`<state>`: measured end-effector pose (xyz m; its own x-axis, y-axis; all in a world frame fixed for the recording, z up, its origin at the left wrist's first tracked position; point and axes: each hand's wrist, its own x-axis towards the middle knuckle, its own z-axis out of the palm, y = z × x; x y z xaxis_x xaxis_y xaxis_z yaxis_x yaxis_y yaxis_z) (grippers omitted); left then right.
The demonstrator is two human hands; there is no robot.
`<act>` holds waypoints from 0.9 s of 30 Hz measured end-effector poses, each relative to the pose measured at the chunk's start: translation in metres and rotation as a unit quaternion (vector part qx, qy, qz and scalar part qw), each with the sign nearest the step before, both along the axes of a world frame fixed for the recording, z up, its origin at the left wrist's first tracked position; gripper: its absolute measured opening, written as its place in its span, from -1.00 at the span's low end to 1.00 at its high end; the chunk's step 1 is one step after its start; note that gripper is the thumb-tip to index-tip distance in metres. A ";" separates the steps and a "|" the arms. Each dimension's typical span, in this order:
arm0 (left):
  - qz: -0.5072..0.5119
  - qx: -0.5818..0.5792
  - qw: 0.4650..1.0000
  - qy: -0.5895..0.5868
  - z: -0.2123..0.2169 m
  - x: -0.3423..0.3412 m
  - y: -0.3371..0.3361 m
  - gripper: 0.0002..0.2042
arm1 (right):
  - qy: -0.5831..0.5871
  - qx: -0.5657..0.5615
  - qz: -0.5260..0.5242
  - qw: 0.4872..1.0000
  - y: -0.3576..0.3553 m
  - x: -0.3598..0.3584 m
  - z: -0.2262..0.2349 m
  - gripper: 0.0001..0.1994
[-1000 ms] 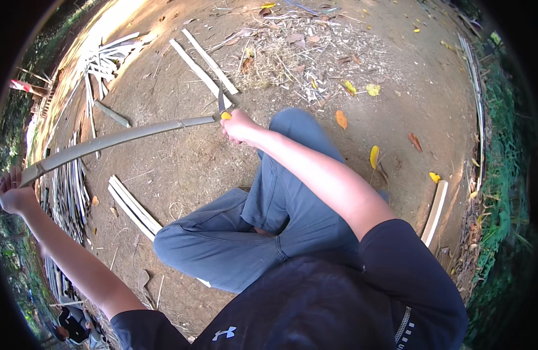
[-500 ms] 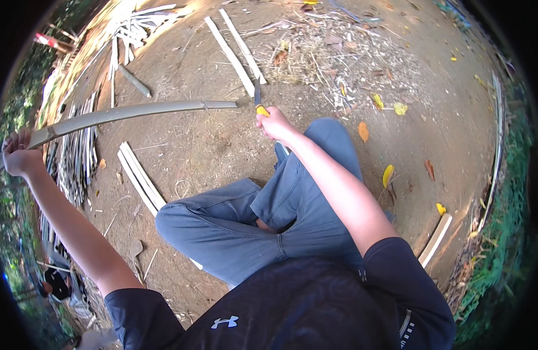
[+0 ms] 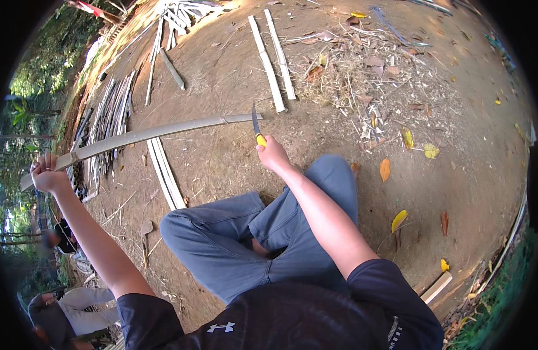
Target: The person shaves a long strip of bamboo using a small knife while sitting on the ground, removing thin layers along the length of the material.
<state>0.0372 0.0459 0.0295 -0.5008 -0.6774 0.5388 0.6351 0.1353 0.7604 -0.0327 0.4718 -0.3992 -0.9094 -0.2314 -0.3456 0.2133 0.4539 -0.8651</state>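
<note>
Out to the left, my left hand is closed round the near end of a long split bamboo strip. The strip runs to the right across the ground in front of my crossed legs, and a joint shows near its far tip. My right hand grips a knife by its yellow handle, above my right knee. The dark blade points away from me and upright in the picture, right by the strip's right tip; whether it touches the strip I cannot tell.
Two pale bamboo strips lie ahead, beside a heap of shavings. More strips lie by my left knee. Bundled sticks and a strip pile are farther left. Another person is at lower left.
The whole view has shifted, so the ground appears lower and more to the right. The knife blade now stands over the strip's right tip, where before it was just past it.
</note>
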 end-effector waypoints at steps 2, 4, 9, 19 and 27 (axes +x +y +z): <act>0.012 -0.010 1.000 0.005 -0.003 -0.002 0.003 -0.92 | -0.022 0.010 0.008 1.000 0.005 -0.001 0.002 -0.64; 0.004 -0.010 1.000 0.004 -0.002 -0.005 0.009 -0.91 | -0.032 0.013 0.011 0.999 0.005 -0.008 0.004 -0.65; -0.021 0.000 1.000 0.001 0.000 0.013 -0.008 -0.93 | -0.030 0.016 0.041 0.999 -0.008 -0.001 -0.002 -0.66; 0.056 0.021 0.998 0.022 -0.033 0.054 0.004 -0.93 | 0.048 -0.029 0.097 0.994 -0.013 -0.017 -0.017 -0.58; -0.075 0.025 0.994 0.070 -0.049 0.070 -0.011 -0.93 | 0.019 -0.090 0.075 0.993 -0.005 -0.020 -0.045 -0.59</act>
<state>0.1074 0.0352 -0.0196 -0.5211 -0.6283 0.5776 0.7450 -0.0046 0.6670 -0.0526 0.4668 -0.4440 -0.8717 -0.4193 -0.2536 0.1219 0.3157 -0.9410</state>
